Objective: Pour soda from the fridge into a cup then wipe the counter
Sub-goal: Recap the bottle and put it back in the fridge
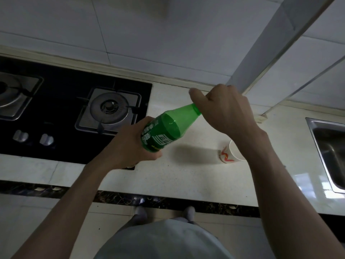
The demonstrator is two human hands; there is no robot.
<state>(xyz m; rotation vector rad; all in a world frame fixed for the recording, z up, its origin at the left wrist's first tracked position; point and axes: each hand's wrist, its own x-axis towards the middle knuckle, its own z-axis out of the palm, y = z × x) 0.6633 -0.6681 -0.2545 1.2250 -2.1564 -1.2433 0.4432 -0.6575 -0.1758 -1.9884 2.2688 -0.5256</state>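
Observation:
A green plastic soda bottle (166,130) hangs tilted over the white counter (186,174), its neck pointing up and to the right. My left hand (130,144) grips its lower body around the label. My right hand (224,111) is curled over the bottle's top, and the cap is hidden under the fingers. A white paper cup (230,153) with a red mark stands on the counter below my right forearm, partly hidden by it.
A black gas hob (65,113) with two burners and two knobs fills the left of the counter. A steel sink (330,152) sits at the right edge. A white pipe (265,43) runs up the tiled wall behind my right hand.

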